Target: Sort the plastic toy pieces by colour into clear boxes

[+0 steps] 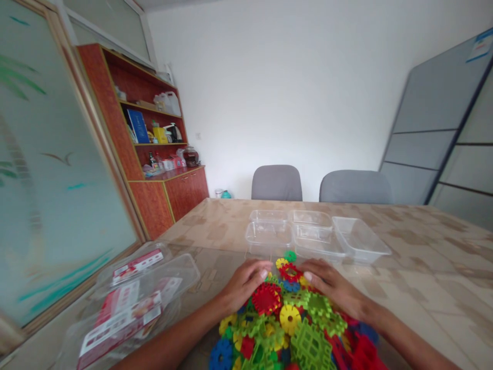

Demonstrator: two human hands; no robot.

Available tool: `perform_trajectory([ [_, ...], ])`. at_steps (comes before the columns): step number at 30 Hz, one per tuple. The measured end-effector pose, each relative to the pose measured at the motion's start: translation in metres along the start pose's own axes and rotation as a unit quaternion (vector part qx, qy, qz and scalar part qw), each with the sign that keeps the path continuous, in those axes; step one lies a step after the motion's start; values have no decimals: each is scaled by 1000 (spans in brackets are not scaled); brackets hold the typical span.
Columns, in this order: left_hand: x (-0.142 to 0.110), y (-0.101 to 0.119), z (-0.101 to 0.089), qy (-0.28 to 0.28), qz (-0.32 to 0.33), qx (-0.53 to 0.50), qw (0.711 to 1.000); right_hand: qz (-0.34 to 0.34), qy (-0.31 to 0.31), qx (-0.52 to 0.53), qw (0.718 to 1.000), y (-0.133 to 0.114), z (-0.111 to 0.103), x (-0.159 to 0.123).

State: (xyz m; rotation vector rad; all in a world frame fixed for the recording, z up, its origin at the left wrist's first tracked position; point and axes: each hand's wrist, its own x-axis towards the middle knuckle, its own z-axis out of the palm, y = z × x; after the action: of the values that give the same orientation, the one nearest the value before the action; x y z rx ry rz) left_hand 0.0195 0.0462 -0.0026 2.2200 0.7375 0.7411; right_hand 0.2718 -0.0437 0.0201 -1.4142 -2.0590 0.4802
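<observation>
As I look out through the head camera, the left hand [246, 281] and the right hand [334, 287] are apart, fingers loosely bent, flanking the far end of a heap of plastic interlocking pieces [290, 319]. I cannot tell how firmly either one presses on it. The heap, green, yellow, red and blue, lies on the table [416, 252] nearest me. Just beyond it I count five transparent tubs [361, 239]: two pairs, one behind the other, and a single one at the right; their walls show the tabletop through. Left of the heap, see-through lids [188, 273] overlap red-and-white labels [123, 308].
</observation>
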Motion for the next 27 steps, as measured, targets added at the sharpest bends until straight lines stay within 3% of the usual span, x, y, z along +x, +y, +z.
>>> perform_trajectory([
  [5, 7, -2, 3, 6, -2, 20, 1000, -16, 3, -68, 998, 5, 7, 16],
  [11, 10, -7, 4, -37, 32, 58, 997, -37, -9, -109, 993, 2, 23, 35],
  [15, 5, -3, 0, -15, 63, 83, 994, -52, -9, -107, 993, -13, 15, 24],
  [18, 12, 5, -7, 26, 80, 124, 989, -50, 45, -123, 990, -8, -2, 24],
  [23, 65, 15, -27, 19, 118, 211, 970, 25, 128, -208, 969, 29, -35, 55],
  [27, 121, 5, -33, -15, 99, 291, 952, 104, 106, -290, 945, 57, -45, 82],
])
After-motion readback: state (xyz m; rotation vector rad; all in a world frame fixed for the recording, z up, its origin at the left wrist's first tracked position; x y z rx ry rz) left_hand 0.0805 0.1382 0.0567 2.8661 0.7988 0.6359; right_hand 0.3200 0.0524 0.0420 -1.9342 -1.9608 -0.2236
